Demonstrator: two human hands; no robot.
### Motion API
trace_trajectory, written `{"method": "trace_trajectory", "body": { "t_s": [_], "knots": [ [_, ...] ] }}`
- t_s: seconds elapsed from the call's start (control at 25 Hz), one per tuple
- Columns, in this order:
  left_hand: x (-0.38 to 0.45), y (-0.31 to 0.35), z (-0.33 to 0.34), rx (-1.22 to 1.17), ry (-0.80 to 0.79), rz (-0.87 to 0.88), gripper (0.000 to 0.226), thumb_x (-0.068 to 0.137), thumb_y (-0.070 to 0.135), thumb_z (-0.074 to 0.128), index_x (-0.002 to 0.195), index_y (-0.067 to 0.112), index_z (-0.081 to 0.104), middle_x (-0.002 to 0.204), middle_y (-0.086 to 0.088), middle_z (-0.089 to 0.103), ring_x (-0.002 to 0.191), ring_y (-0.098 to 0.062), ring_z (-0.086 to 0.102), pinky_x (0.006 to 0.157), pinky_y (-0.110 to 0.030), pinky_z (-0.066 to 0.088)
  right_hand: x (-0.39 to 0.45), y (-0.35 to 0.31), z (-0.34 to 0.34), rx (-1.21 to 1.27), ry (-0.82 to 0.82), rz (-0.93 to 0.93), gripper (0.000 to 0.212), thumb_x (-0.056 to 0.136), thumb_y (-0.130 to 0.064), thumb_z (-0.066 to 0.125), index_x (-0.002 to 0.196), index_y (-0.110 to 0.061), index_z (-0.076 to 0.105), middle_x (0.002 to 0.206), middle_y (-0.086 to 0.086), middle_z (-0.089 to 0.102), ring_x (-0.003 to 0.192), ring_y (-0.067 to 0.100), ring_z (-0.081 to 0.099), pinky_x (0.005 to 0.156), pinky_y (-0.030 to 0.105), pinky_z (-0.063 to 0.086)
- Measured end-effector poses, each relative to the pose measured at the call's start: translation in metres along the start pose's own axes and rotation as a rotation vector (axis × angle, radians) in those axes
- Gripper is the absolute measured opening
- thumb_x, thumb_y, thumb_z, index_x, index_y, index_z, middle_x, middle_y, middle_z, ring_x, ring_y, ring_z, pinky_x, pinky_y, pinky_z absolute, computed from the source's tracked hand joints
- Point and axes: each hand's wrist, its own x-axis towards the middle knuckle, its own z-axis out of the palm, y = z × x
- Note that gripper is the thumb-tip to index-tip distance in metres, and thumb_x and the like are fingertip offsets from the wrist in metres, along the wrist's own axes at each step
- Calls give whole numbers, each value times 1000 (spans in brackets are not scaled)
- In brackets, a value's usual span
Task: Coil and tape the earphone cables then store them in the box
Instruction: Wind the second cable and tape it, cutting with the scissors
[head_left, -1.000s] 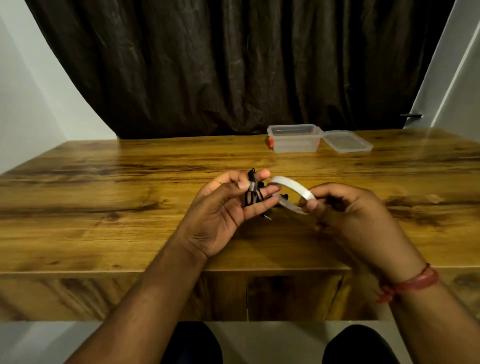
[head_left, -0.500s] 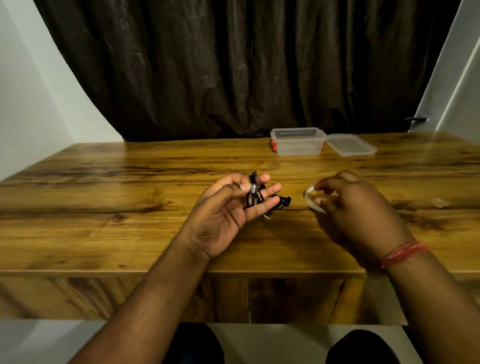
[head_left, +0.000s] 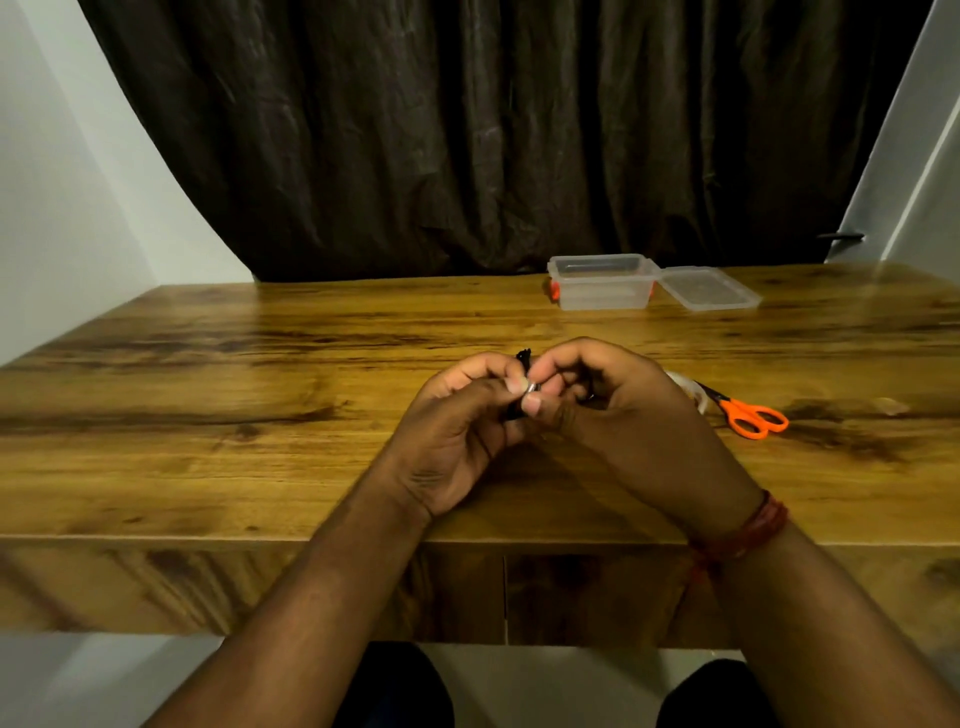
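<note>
Both hands met above the middle of the wooden table (head_left: 260, 374). The left hand (head_left: 457, 431) pinched the coiled black earphone cable (head_left: 523, 358) between thumb and fingers, and the right hand (head_left: 618, 410) closed thumb and forefinger on the same bundle, at what looked like a pale strip of tape (head_left: 531, 387) round it. Most of the coil was hidden by the fingers; whether the strip lay flat could not be told.

Likely failures, as judged from this grip: the coil could spring loose if either pinch eased before the strip was pressed down, since a thin cable resists tight loops; the strip could stick to a fingertip or to itself; a stray loop, such as the one showing at 12 o'clock above the fingers, could be left outside the wrap.

Clearance: the tape roll (head_left: 693, 392) and the orange scissors (head_left: 753, 415) lay at 3 o'clock, just beside the right hand, and an outward sweep of that hand could knock them. The open clear box (head_left: 602, 291) stood well apart at 1 o'clock, near the far edge, its lid (head_left: 709, 288) touching its right side. The route toward it showed only bare wood. The near edge ran under the wrists at 6 o'clock, so a dropped bundle might roll off.
</note>
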Motion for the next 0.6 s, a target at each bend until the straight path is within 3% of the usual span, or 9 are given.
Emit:
{"method": "trace_trajectory", "body": {
  "t_s": [0.12, 0.24, 0.36, 0.44, 0.6],
  "knots": [
    [-2, 1, 0, 19, -43, -3, 20, 82, 1, 51, 74, 11, 66, 80, -8, 70, 87, -22, 70, 71, -28, 58, -2, -1, -3, 69, -58, 28, 14, 81, -10, 73, 90, -4, 65, 78, 6, 64, 74, 5, 60, 68, 17, 49],
    [-3, 2, 1, 15, -66, -9, 22, 82, 0, 50, 73, 11, 68, 84, -4, 73, 83, -17, 71, 72, -28, 58, -3, -1, -7, 183, -81, 89, 18, 77, -14, 73, 85, -3, 61, 94, 27, 64, 80, 17, 59, 64, 26, 47],
    [-2, 1, 0, 43, -94, -12, 23, 81, 1, 52, 74, 12, 70, 94, -6, 73, 82, -20, 70, 74, -31, 58, -3, 2, -9, 273, -102, 103, 15, 77, -14, 71, 82, -5, 61, 81, 14, 65, 73, 22, 58, 59, 30, 45],
    [-1, -1, -2, 40, -96, -11, 17, 80, 0, 56, 75, 11, 69, 103, -10, 71, 80, -23, 68, 73, -33, 57, -3, 5, -8, 356, -90, 127, 13, 77, -11, 71, 81, -6, 60, 84, 6, 68, 70, 23, 61, 57, 30, 47],
    [1, -6, -7, 103, -94, 9, 4, 74, 11, 67, 78, 11, 69, 95, -11, 68, 88, -27, 62, 83, -42, 50, -6, 5, -9, 358, -41, 174, 18, 75, -9, 70, 91, -4, 63, 87, 17, 66, 63, 20, 62, 53, 27, 50]
  ]
}}
